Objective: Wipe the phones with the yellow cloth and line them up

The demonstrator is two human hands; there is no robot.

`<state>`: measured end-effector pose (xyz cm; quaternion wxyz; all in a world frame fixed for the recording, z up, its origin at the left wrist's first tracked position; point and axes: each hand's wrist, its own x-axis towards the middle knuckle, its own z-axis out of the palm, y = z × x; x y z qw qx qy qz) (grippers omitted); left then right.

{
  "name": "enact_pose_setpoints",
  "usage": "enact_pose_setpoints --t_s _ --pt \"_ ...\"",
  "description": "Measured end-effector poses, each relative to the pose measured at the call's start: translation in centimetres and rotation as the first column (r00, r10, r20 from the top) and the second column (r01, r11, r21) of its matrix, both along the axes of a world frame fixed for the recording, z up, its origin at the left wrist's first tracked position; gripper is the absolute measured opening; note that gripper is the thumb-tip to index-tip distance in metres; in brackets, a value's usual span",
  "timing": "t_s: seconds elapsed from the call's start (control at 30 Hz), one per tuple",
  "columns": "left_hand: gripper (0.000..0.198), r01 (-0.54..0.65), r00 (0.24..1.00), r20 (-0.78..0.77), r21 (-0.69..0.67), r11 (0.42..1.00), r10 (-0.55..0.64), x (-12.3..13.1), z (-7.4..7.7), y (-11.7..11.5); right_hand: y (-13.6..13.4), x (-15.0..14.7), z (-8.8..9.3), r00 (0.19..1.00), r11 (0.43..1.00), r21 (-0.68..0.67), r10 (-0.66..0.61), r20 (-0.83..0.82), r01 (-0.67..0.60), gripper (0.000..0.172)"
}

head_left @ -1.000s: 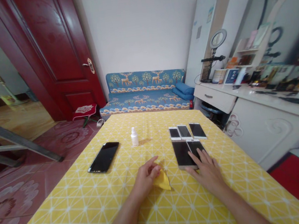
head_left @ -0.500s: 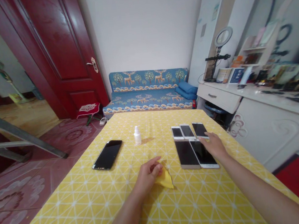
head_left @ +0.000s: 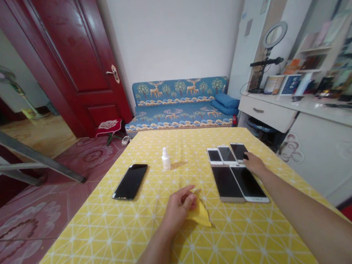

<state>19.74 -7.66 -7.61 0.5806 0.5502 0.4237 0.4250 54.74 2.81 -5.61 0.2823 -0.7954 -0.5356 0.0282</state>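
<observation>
My left hand [head_left: 181, 207] is closed on a folded yellow cloth [head_left: 200, 215], which hangs below the fingers just over the table. At the right, my right hand [head_left: 253, 163] grips the lower right edge of a dark-screened smartphone [head_left: 238, 151] lying flat. Two small white smartphones, one at the left [head_left: 214, 156] and one in the middle [head_left: 227, 154], complete that back row. In front of them lie a larger gold-edged phone [head_left: 227, 184] and a white-framed phone [head_left: 249, 184], side by side. A black smartphone [head_left: 130, 182] rests alone at the left, near a white spray bottle [head_left: 165, 159] standing upright.
A yellow patterned cloth covers the table [head_left: 125, 243]. Beyond it stands a blue sofa [head_left: 176, 110]. To the right is a white dresser [head_left: 265, 111] crowded with items. A metal ladder [head_left: 35, 154] and a red stool [head_left: 108, 126] are at the left.
The back-right smartphone has slid left, closing most of the gap to its neighbour, with my right hand at its edge. My left hand still holds the cloth. The view has shifted slightly.
</observation>
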Motion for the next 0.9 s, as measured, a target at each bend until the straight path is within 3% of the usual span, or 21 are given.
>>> enact_pose_setpoints --t_s 0.13,0.27,0.37,0.43,0.47,0.53,0.57,0.63,0.7,0.73,0.83,0.9 --pt "0.053 -0.002 1.000 -0.011 0.004 1.000 0.002 0.0 0.1 0.0 -0.7 -1.7 1.4 0.999 0.999 -0.031 0.021 -0.030 -0.022 0.031" --pt "0.055 -0.027 0.999 0.020 -0.011 1.000 0.027 0.2 0.2 -0.1 -2.8 -7.6 2.8 0.979 0.980 0.008 0.198 -0.052 -0.198 0.037" --pt "0.049 -0.109 0.994 0.013 0.073 0.991 0.109 -0.4 0.5 0.2 -6.6 -13.8 3.4 0.874 0.877 -0.021 0.475 -0.107 -0.479 0.028" --pt "0.038 -0.238 0.960 -0.081 0.270 0.933 0.268 -1.6 0.9 0.7 -9.9 -17.5 3.7 0.779 0.780 -0.063 0.610 -0.149 -0.623 0.027" --pt "0.034 -0.302 0.911 -0.148 0.399 0.866 0.386 -2.5 1.2 1.0 -11.5 -19.0 3.8 0.727 0.721 -0.103 0.667 -0.167 -0.685 0.036" --pt "0.034 -0.347 0.716 -0.292 0.640 0.686 0.634 -4.7 1.7 1.6 -14.3 -21.1 3.8 0.685 0.662 -0.177 0.709 -0.165 -0.728 0.047" --pt "0.036 -0.351 0.588 -0.330 0.719 0.600 0.739 -5.9 1.9 2.0 -15.2 -21.8 3.7 0.684 0.657 -0.197 0.712 -0.159 -0.728 0.048" --pt "0.043 -0.312 0.344 -0.412 0.797 0.517 0.844 -8.3 2.0 2.6 -16.4 -22.6 3.3 0.703 0.679 -0.184 0.696 -0.146 -0.710 0.041" --pt "0.055 -0.305 0.151 -0.499 0.798 0.521 0.853 -10.4 1.8 3.2 -16.7 -23.0 2.6 0.727 0.714 -0.136 0.673 -0.137 -0.687 0.033" --pt "0.060 -0.310 0.089 -0.549 0.777 0.547 0.831 -11.2 1.6 3.4 -16.7 -23.0 2.2 0.736 0.728 -0.113 0.664 -0.133 -0.677 0.030" --pt "0.067 -0.303 0.023 -0.704 0.672 0.676 0.710 -12.7 1.2 3.9 -16.8 -23.1 1.4 0.747 0.745 -0.067 0.655 -0.112 -0.663 0.028" --pt "0.066 -0.284 0.015 -0.749 0.632 0.721 0.662 -13.0 1.3 3.9 -17.0 -23.2 1.0 0.757 0.757 -0.044 0.647 -0.094 -0.652 0.026"
